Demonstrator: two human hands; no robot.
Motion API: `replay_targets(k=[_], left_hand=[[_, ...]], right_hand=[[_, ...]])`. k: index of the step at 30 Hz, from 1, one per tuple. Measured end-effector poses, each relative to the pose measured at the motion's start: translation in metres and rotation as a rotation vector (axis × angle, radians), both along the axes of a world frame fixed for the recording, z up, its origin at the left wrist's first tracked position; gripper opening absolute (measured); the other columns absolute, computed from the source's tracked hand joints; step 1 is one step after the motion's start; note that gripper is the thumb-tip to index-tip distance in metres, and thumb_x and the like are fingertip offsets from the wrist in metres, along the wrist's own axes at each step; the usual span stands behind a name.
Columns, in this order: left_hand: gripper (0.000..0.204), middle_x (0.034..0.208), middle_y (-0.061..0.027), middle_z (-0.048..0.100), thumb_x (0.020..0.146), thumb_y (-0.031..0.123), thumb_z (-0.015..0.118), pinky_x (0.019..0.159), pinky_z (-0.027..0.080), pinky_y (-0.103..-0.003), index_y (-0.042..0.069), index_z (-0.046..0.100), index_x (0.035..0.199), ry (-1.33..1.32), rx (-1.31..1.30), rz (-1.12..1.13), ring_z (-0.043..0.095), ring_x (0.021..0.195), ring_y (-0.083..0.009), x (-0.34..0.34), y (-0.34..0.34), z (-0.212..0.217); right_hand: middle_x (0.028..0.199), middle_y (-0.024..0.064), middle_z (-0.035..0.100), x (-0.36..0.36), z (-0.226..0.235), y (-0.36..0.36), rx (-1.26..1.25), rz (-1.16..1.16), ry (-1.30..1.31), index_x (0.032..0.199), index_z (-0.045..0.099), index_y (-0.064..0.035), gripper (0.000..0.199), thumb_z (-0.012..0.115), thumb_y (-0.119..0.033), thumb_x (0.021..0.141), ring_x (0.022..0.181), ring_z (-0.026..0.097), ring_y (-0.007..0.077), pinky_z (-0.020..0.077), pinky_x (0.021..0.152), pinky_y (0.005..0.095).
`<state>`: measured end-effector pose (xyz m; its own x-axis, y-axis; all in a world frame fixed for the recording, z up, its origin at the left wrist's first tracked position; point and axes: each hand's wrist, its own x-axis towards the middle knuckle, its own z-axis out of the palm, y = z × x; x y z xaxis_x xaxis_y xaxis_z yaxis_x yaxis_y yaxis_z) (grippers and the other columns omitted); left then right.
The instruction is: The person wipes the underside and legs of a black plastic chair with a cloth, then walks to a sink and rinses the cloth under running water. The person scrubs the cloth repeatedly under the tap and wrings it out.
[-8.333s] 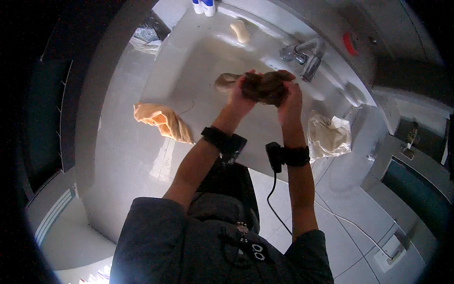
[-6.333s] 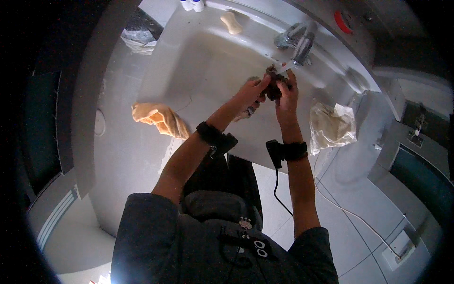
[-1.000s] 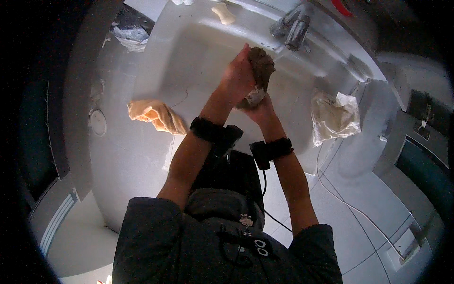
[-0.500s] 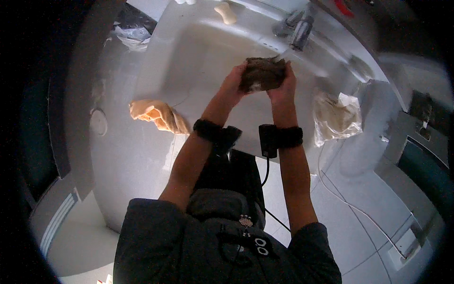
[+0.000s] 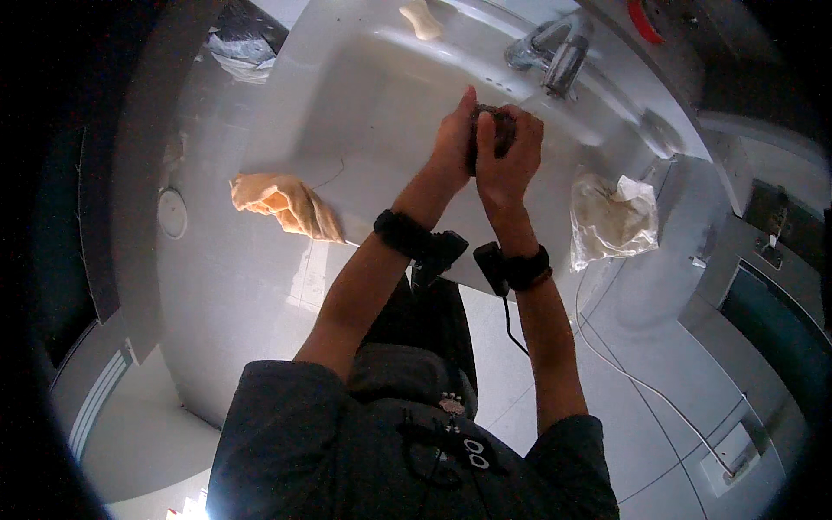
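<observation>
Over the pale sink basin point(image 5: 347, 121), both my hands are closed round a dark brown wad point(image 5: 503, 135) with a rough surface. It could be a rag or a scrubber; its kind cannot be made out. My left hand point(image 5: 452, 146) presses on its left side, thumb up. From the right, my right hand point(image 5: 510, 169) wraps its fingers over it, hiding most of it. Just beyond, to the right, is the metal faucet point(image 5: 568, 65).
A peach cloth point(image 5: 290, 208) drapes over the basin's near left edge. On the right rim lies a whitish plastic bag point(image 5: 611, 221). A cream, waisted object point(image 5: 422, 19) sits on the far rim. A pale cable point(image 5: 641, 380) runs along the floor at right.
The brown wad was held broad and flat between my spread hands; now it is squeezed smaller. My right hand has turned and moved in toward the left one.
</observation>
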<state>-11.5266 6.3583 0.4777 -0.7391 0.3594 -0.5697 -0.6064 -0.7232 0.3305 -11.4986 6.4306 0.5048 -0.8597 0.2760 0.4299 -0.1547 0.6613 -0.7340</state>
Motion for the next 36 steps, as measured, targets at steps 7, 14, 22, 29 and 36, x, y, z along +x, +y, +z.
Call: replay_targets(k=[7,14,22,29,36], left_hand=[[0.031,0.073,-0.0034,0.054,0.087,0.035,0.051,0.053,0.045,-0.031,0.005,0.055,0.078,0.053,-0.124,0.112,0.053,0.063,-0.0143,0.004,0.008,-0.010],[0.022,0.076,-0.0035,0.058,0.088,0.025,0.049,0.064,0.046,-0.033,0.006,0.059,0.087,0.342,-0.851,-0.203,0.055,0.067,-0.0156,-0.001,0.002,-0.036],[0.048,0.079,-0.0074,0.057,0.086,0.047,0.046,0.068,0.043,-0.033,0.000,0.055,0.087,0.403,-0.802,-0.007,0.053,0.072,-0.0162,-0.007,-0.009,-0.026],[0.062,0.112,-0.0101,0.053,0.087,0.059,0.036,0.086,0.044,-0.043,0.008,0.040,0.122,0.174,-0.369,-0.254,0.054,0.100,-0.0252,0.014,-0.031,-0.028],[0.053,0.114,-0.0112,0.052,0.090,0.049,0.040,0.081,0.049,-0.039,0.009,0.037,0.125,0.141,-0.178,-0.226,0.054,0.103,-0.0223,0.007,-0.027,-0.016]], right_hand=[[0.074,0.0106,0.056,-0.010,0.000,0.002,0.058,0.017,-0.130,0.080,0.055,-0.0073,0.027,0.062,-0.034,0.080,0.067,0.058,0.0311,0.0477,0.060,0.0391],[0.071,0.0162,0.060,-0.024,-0.019,0.013,0.104,-0.033,-0.439,0.086,0.059,-0.0009,0.036,0.050,-0.035,0.085,0.064,0.060,0.0329,0.0464,0.058,0.0422],[0.075,0.0080,0.060,-0.043,-0.027,0.043,-0.821,-0.098,-0.538,0.081,0.062,-0.0005,0.033,0.054,-0.031,0.086,0.066,0.057,0.0162,0.0445,0.061,0.0318],[0.066,0.0091,0.062,-0.038,-0.003,0.032,-0.482,-0.060,-0.340,0.078,0.063,0.0004,0.030,0.067,-0.030,0.077,0.059,0.054,0.0144,0.0436,0.059,0.0314],[0.075,0.0071,0.066,-0.035,0.007,0.017,-0.619,-0.002,-0.403,0.081,0.065,-0.0021,0.033,0.072,-0.033,0.073,0.069,0.060,0.0139,0.0461,0.065,0.0293]])
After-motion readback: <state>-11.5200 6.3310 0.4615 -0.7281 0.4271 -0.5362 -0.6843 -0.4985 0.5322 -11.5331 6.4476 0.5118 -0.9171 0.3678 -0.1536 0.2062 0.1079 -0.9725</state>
